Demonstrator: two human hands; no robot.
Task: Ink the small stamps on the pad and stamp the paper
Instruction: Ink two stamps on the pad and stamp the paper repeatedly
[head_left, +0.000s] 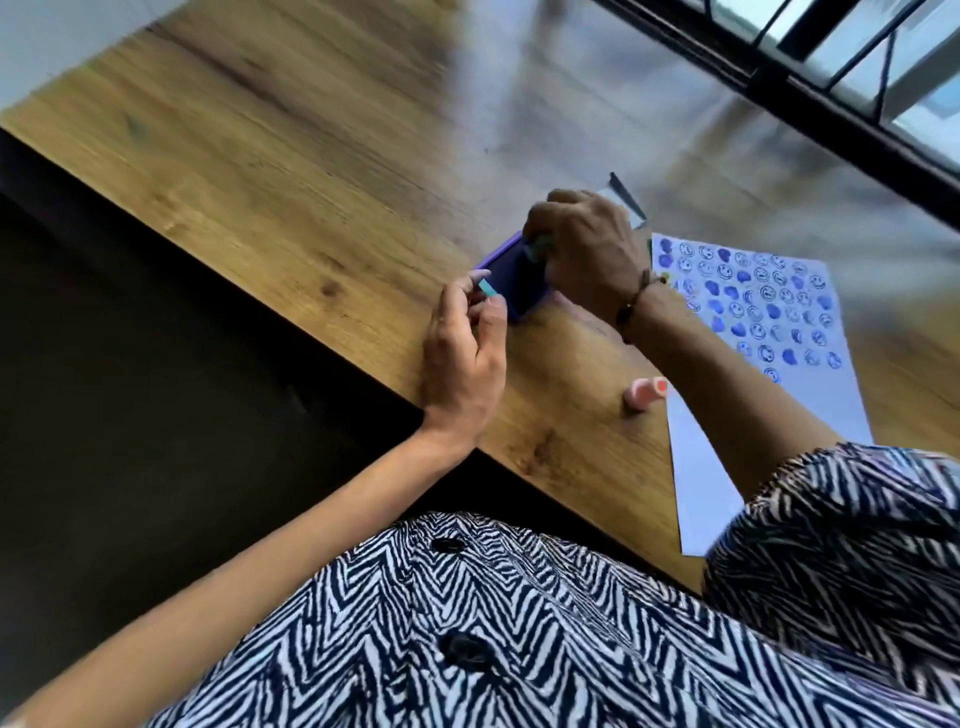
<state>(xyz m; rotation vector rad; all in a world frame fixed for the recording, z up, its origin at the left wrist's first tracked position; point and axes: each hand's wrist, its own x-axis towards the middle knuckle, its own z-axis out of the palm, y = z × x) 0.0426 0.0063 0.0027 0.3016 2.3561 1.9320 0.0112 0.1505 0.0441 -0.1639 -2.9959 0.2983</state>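
The right hand (582, 249) pinches a small teal plastic stamp (537, 248) onto the purple rectangular ink pad (511, 280) beneath its fingertips; the left hand (462, 343) pinches another small teal stamp (488, 289) at the pad's edge. Light, rigid pieces, probably best gripped by their sides. The white printed paper sheet (753, 332) lies beyond the right wrist.

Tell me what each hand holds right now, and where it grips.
Right hand pinches a teal stamp by its top, pressing it on the ink pad. Left hand holds another teal stamp in its fingertips.
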